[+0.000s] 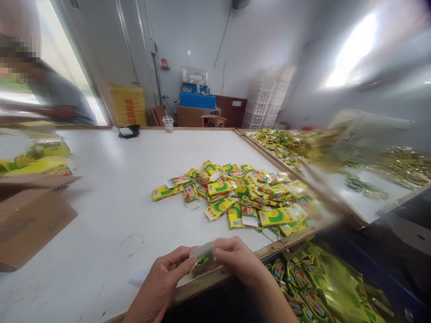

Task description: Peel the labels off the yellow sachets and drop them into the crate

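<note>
At the near edge of the white table [101,188], my left hand [171,273] grips a small box [201,260] between thumb and fingers. The box has a pale flap standing up. My right hand [235,258] pinches the flap side of the same box, its fingertips slightly blurred. Beyond my hands lies a heap of yellow and green boxes [218,208], several with white end flaps sticking out.
Below the wooden rim on the right is a container of packets [306,287]. A cardboard box [37,224] stands left. Behind are a plastic cup [168,124] and a black tray [129,131]. A person [63,96] leans in at far left; foil packets [283,141] lie back right.
</note>
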`<state>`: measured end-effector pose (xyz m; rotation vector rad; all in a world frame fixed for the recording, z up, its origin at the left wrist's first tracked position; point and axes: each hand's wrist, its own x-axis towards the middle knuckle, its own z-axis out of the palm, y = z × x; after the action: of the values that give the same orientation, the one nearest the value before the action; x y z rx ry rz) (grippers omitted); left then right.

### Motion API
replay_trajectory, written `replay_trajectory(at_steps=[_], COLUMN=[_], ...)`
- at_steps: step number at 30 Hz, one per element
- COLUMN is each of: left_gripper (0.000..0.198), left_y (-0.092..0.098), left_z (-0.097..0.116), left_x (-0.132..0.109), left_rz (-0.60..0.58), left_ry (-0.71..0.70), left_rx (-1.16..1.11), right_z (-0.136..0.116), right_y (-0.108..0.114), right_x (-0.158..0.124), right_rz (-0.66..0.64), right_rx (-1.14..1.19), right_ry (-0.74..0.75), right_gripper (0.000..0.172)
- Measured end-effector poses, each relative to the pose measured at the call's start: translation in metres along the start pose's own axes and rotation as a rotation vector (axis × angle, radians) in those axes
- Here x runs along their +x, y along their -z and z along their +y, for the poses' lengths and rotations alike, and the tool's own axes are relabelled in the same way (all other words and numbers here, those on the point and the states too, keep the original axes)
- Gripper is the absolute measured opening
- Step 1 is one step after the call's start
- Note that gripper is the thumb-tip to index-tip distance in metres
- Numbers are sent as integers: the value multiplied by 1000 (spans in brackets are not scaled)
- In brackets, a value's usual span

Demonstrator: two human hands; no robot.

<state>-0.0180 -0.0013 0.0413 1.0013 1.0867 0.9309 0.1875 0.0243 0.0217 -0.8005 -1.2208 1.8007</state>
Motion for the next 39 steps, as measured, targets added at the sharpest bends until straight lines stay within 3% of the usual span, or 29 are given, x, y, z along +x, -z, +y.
replay_trajectory(at_steps=[5, 7, 9, 11, 14, 18, 22, 26, 30, 32, 35, 39], left_gripper=[43, 39, 36, 30, 20, 23, 29, 19, 28, 34, 41, 37], left_y=[2, 3, 4, 4, 1, -6, -4, 6, 17, 19, 20, 18], left_z=[-9, -15, -20, -24, -24, -22, -24, -24, -27, -30, -34, -38], left_x=[11, 16, 19, 20, 19, 19, 24, 25, 18, 14, 11, 10], left_rz=[145, 178, 218, 275, 313, 305, 207, 168, 106, 84, 168, 157], left_ry=[-27, -96, -198, -319, -437, -413, -357, -536, -681, -701, -678, -695], left_rx=[64, 80, 102, 178, 307, 287, 239, 422, 595, 636, 650, 681], right_z=[0, -2, -4, -7, -9, -7, 0, 5, 6, 7, 10, 14], right_y=[-7, -15, -21, -23, -18, -10, -8, -7, -9, -11, -14, -13], right_x=[16, 21, 21, 19, 14, 14, 17, 14, 6, 4, 3, 0], right_rz=[132, 239, 283, 255, 215, 258, 308, 292, 279, 305, 303, 313], right_rx=[17, -52, -131, -196, -234, -200, -189, -273, -442, -478, -515, -568], right_ry=[-145, -79, 53, 157, 186, 120, 108, 223, 356, 391, 444, 526], right_gripper=[12, 7, 13, 19, 26, 29, 25, 17, 25, 26, 32, 29])
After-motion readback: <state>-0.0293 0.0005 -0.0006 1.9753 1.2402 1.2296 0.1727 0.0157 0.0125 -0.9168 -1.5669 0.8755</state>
